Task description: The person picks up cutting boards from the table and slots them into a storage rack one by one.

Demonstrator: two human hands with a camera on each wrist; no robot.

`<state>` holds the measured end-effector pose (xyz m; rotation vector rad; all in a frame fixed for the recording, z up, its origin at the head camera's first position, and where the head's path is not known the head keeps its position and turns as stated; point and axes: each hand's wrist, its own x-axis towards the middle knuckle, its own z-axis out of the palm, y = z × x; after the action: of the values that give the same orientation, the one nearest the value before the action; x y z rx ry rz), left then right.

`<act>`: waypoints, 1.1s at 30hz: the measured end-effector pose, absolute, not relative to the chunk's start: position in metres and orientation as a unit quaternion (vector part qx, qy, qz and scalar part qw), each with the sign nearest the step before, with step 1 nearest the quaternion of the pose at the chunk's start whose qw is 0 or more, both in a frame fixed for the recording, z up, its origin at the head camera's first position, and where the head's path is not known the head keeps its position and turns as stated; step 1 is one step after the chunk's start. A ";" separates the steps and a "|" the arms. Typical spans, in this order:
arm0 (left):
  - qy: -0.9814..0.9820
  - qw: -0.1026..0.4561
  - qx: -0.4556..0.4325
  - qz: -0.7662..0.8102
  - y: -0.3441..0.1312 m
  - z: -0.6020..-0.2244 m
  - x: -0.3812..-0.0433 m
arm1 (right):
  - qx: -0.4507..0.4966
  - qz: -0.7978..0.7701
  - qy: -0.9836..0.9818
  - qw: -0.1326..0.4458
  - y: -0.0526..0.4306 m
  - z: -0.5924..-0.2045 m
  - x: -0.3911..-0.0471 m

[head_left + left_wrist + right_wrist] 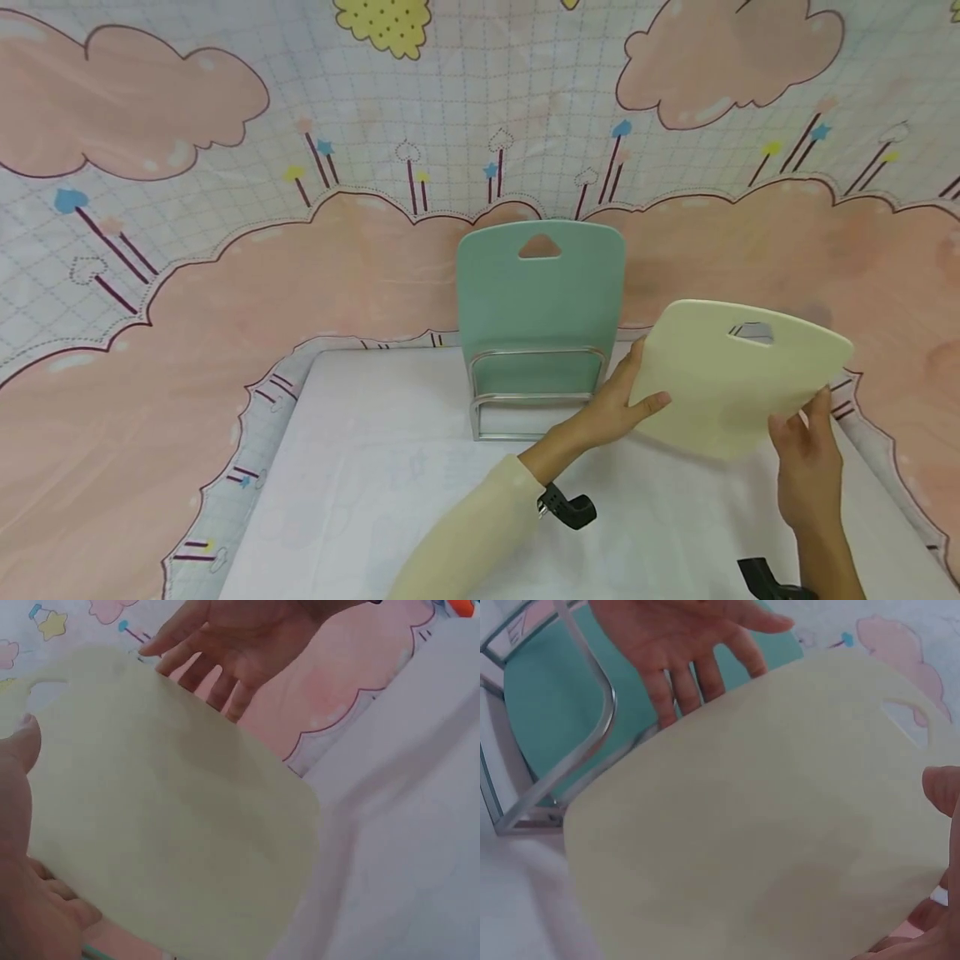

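Observation:
A pale yellow cutting board (712, 387) with a handle slot is held tilted above the right part of the white table. My left hand (611, 408) holds its left edge, thumb in front and fingers behind. At the lower right edge, my right hand (810, 467) grips it, its fingertips partly hidden behind. In the right wrist view, the left hand's fingers (709, 675) reach behind the board's rim. A green cutting board (540, 300) stands upright in a metal wire rack (536, 397), left of the yellow one.
White cloth covers the table (360, 483). Behind it hangs a patterned backdrop (360, 275) with pink clouds, which also runs down both sides of the table. Black wrist straps with camera mounts (570, 508) are on both wrists.

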<state>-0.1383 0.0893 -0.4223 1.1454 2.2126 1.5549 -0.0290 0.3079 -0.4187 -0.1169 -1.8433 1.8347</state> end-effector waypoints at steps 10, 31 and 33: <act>0.739 0.051 0.381 0.554 0.075 -0.432 -0.139 | 0.052 0.707 -0.642 0.292 0.297 -0.420 -0.043; 0.757 0.025 0.341 0.557 0.053 -0.441 -0.124 | 0.016 0.673 -0.686 0.277 0.277 -0.433 -0.050; 0.756 0.024 0.336 0.561 0.051 -0.443 -0.124 | 0.014 0.659 -0.700 0.274 0.276 -0.435 -0.050</act>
<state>-0.1239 0.0509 -0.4425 1.0412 2.3395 1.7357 -0.0503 0.2756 -0.4345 0.0370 -1.8819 1.7732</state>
